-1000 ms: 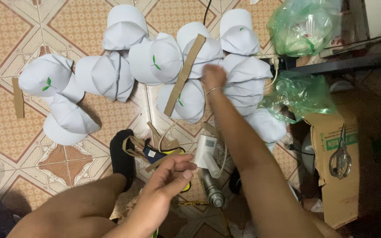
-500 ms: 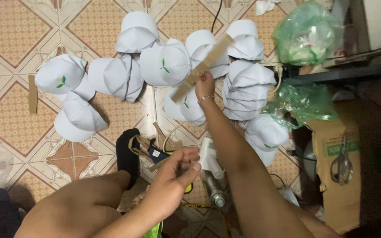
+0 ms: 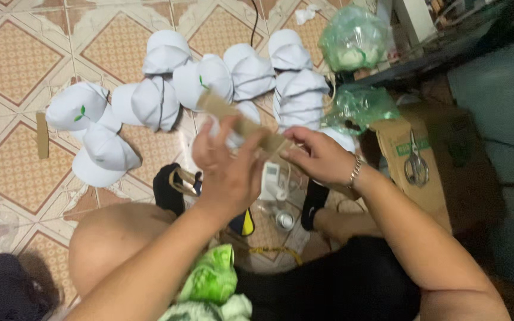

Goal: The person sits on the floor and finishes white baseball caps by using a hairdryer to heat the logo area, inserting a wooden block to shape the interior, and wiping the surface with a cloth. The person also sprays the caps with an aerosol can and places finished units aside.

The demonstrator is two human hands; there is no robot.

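Both hands, left point(image 3: 224, 169) and right point(image 3: 316, 157), grip one cardboard strip point(image 3: 242, 125), lifted above the white caps point(image 3: 162, 98). Caps lie spread on the tiled floor point(image 3: 19, 53); another strip point(image 3: 42, 135) waits left of them, unused.

Middle of cardboard strip point(image 3: 242, 125) is covered by left hand point(image 3: 227, 169); its far end is hidden under right hand point(image 3: 316, 157). White cap point(image 3: 233, 128) behind hands is mostly blocked. Both forearms are cut off by bottom edge. Scissors point(image 3: 414, 163) too small for detail.
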